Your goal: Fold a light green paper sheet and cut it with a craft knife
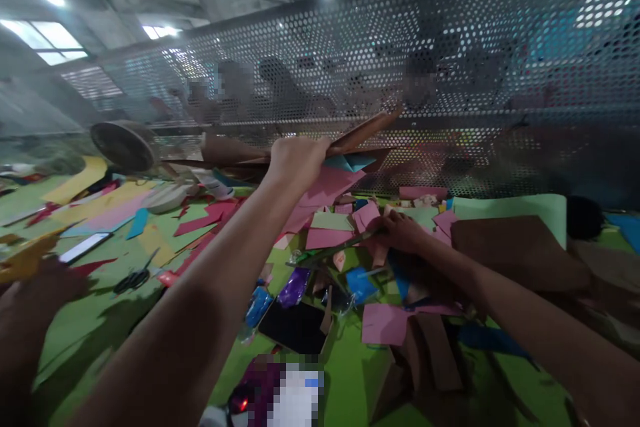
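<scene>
My left hand [299, 157] is raised at the back of the table, its fingers closed round brown paper [367, 131]. Close below it are a blue paper piece [353, 163] and pink paper [333, 185]. My right hand [403, 231] reaches low over the paper pile with its fingers curled down. A dark, narrow strip [337, 248] runs left from its fingertips; whether it is gripped I cannot make out. Pink paper scraps [367, 215] lie beside these fingers. Under my right forearm are dark blue and brown paper pieces, partly hidden.
A co-worker's hand [45, 290] holds yellow paper at left, near scissors [135, 278] and a phone [85, 247]. A black box [295, 325], purple packet [294, 287] and brown paper [517, 250] lie on the green table [345, 380]. A perforated metal screen [350, 60] stands behind.
</scene>
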